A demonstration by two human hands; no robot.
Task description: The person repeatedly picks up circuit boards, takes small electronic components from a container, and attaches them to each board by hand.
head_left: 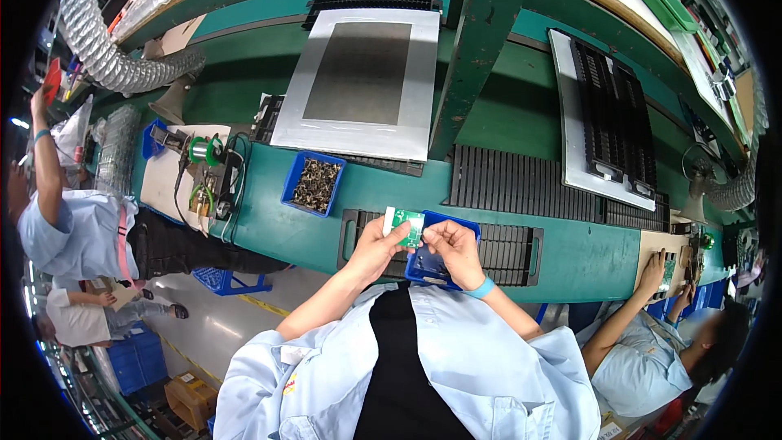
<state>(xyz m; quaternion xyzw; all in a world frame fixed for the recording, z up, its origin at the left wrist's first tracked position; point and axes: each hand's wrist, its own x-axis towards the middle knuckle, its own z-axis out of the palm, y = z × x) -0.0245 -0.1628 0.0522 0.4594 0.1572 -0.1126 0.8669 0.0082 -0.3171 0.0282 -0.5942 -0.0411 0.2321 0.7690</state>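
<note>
Green board (pixel 410 226) pinched at its edges between left hand (pixel 381 246) and right hand (pixel 453 246), raised over blue tray (pixel 466 225) on worktop (pixel 285 228), likely for inspection. Blue bin (pixel 314 184) of small parts sits left, within reach.

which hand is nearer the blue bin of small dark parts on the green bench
Left. The left hand holds the small green circuit board just right of the blue bin of dark parts; the right hand is farther right, over another blue tray.

Bright, even overhead light; sharp centre, fisheye bending, dark vignetted rim.
</note>
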